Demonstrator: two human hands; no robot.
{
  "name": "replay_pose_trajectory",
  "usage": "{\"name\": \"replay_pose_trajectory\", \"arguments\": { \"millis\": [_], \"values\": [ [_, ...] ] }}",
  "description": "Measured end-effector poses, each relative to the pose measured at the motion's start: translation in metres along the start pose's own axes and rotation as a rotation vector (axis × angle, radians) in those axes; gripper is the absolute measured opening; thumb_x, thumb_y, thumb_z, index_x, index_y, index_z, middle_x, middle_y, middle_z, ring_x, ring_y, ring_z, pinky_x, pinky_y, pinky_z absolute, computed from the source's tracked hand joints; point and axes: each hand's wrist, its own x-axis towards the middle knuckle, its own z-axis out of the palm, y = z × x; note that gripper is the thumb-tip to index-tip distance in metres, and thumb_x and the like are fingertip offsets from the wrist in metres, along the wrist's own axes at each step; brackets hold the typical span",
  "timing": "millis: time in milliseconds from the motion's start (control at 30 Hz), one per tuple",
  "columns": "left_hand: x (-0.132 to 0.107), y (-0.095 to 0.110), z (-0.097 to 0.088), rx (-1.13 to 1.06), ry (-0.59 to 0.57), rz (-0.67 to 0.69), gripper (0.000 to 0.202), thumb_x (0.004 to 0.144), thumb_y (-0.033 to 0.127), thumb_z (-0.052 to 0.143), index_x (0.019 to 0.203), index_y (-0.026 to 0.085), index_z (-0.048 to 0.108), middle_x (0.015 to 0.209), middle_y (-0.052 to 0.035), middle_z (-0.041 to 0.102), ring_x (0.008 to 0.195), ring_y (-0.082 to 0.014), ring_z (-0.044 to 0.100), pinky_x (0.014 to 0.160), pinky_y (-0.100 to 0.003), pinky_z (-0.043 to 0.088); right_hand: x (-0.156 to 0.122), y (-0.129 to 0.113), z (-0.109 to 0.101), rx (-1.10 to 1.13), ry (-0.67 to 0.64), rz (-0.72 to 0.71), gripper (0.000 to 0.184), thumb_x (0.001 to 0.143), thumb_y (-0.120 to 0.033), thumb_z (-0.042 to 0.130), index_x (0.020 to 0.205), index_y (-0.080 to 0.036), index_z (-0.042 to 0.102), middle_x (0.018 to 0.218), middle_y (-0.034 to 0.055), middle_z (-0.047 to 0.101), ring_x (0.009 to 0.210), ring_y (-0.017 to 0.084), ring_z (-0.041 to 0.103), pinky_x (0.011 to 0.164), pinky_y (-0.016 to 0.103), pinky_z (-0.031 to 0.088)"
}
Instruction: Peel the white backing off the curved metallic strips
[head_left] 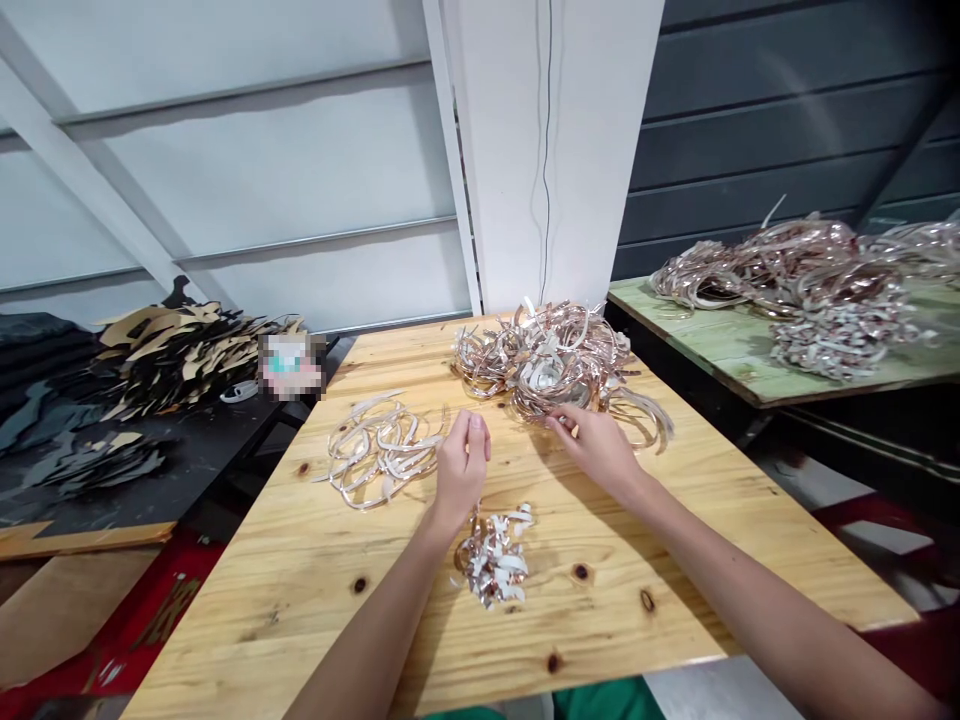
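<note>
My left hand [463, 460] is closed in a loose fist above the middle of the wooden table [300, 590]; what lies inside its fingers, if anything, is hidden. Fingertips of my right hand [600, 450] pinch at the front edge of a big tangled pile of shiny rose-gold and white strips [555, 350]. Left of my left hand lies a looser group of long pale strips [379, 450]. Close below it sits a small heap of short, curled strip pieces [495, 560].
On the right, a pale green table [712, 350] carries more tangled shiny strips [802, 260]. A dark table [202, 450] at left holds stacked black and tan cut pieces [195, 350] and a white roundish item [240, 391]. A white pillar [502, 180] stands behind.
</note>
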Motion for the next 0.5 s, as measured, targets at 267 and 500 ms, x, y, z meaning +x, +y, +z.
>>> {"name": "replay_pose_trajectory", "arguments": {
  "millis": [267,500],
  "values": [
    [-0.002,0.001,0.001,0.111,-0.124,0.049,0.038,0.107,0.038,0.035,0.075,0.021,0.047,0.063,0.0028,0.05,0.06,-0.0126,0.05,0.065,-0.026,0.038,0.008,0.016,-0.039,-0.134,-0.139,0.109,0.022,0.083,-0.042,0.066,0.074,-0.022,0.066,0.067,0.0031,0.069,0.064,0.021,0.063,0.058,0.029,0.034],
    [-0.003,-0.002,0.005,0.134,-0.195,0.037,0.037,0.106,0.037,0.036,0.075,0.021,0.047,0.061,0.0042,0.048,0.057,-0.0118,0.048,0.063,-0.025,0.037,0.013,0.053,-0.05,-0.221,-0.293,0.181,0.007,0.077,-0.027,0.068,0.072,-0.021,0.071,0.07,0.0071,0.069,0.072,0.025,0.065,0.058,0.03,0.036]
  ]
}}
